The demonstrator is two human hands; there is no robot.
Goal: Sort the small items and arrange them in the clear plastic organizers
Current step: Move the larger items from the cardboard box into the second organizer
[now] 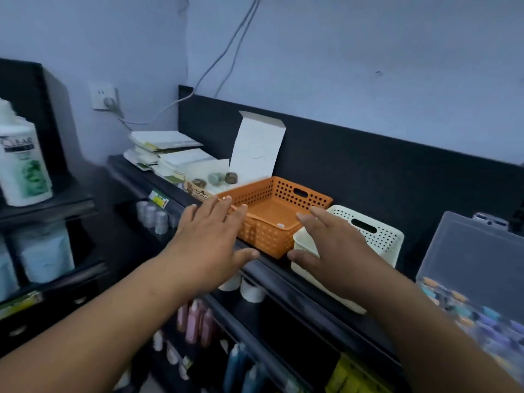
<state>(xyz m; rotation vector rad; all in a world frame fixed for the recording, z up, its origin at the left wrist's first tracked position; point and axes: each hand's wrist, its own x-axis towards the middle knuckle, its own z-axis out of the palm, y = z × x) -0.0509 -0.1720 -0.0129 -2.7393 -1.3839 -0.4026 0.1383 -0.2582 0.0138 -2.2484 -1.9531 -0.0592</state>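
An orange perforated basket (286, 194) stands on the black shelf top, with one small white item (280, 225) inside. A cream perforated basket (380, 236) sits to its right. My left hand (209, 239) hovers with straight fingers over the orange basket's left front corner. My right hand (334, 245) is spread above the cream basket's near left part and hides it. Neither hand holds anything. At the far right a clear plastic organizer (467, 251) stands with its lid raised, with several small coloured items (482, 319) in it.
An open white carton (255, 148) holding small wrapped pieces (224, 178) sits behind the orange basket, beside stacked papers (167, 154). A white shampoo bottle (22, 163) stands on the left shelf. Bottles fill the shelves below. A cable hangs down the wall.
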